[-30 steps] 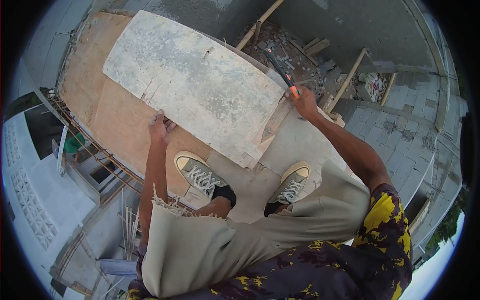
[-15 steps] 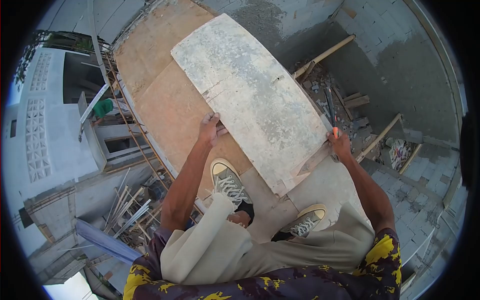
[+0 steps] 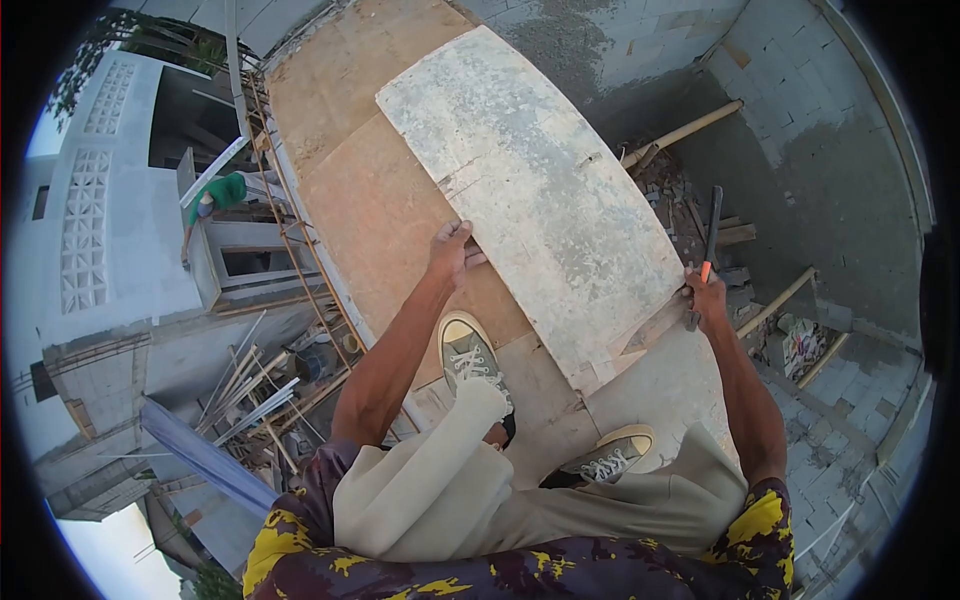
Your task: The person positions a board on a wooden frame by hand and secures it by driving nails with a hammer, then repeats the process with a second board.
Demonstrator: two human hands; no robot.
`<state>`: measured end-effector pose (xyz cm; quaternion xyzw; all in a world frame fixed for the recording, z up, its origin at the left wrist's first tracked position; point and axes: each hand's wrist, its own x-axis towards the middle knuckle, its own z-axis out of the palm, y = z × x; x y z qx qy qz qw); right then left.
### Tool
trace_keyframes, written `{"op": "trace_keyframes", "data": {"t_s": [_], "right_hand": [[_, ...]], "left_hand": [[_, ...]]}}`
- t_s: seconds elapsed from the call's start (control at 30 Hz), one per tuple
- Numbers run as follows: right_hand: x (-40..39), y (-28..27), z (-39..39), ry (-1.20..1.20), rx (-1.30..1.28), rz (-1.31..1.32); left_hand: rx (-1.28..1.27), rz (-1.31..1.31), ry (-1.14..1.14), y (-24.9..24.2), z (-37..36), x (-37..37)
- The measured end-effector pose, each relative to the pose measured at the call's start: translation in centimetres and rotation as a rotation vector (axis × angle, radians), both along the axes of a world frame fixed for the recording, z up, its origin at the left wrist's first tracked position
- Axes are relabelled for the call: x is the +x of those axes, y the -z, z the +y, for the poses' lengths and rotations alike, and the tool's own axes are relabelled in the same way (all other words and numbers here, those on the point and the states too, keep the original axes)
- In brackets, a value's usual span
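Observation:
A long pale board [image 3: 550, 200], worn and stained, lies across brown boards underfoot. My left hand [image 3: 455, 253] grips the board's left long edge, thumb on top and fingers at its side. At the board's right corner, my right hand [image 3: 706, 295] is closed around a tool [image 3: 713, 225] with a dark shaft and an orange part, its fingers also against the board's edge. My shoes stand on the surface close to the board's near end.
Below on the right are rubble [image 3: 690, 210], wooden poles [image 3: 690, 133] and grey block walls. Rusty bars [image 3: 285, 215] run along the left edge. Beyond them a person in green [image 3: 225, 190] leans at a white building [image 3: 110, 200]. Loose timber lies lower left.
The view has shifted, so the board and both hands appear farther right. The tool in my right hand has turned more upright. The person in green shows more fully.

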<state>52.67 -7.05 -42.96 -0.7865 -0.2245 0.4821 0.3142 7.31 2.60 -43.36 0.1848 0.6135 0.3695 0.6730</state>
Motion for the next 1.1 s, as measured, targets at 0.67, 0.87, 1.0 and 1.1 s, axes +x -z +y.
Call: {"op": "trace_keyframes", "data": {"t_s": [0.67, 0.87, 1.0, 1.1], "right_hand": [[8.0, -2.6, 1.0, -0.002, -0.139, -0.075], [8.0, -4.0, 1.7, 0.038, -0.083, -0.101], [6.5, -6.6, 2.7, 0.016, -0.044, -0.099], [6.2, -6.2, 3.2, -0.059, -0.013, -0.186]], "left_hand": [[0.418, -0.313, 0.059, -4.9, 5.7, 11.0], [0.515, -0.335, 0.17, -6.5, 7.5, 10.8], [0.489, -0.352, 0.171, -7.0, 7.5, 10.3], [0.426, -0.344, 0.112, -7.1, 7.0, 10.0]]}}
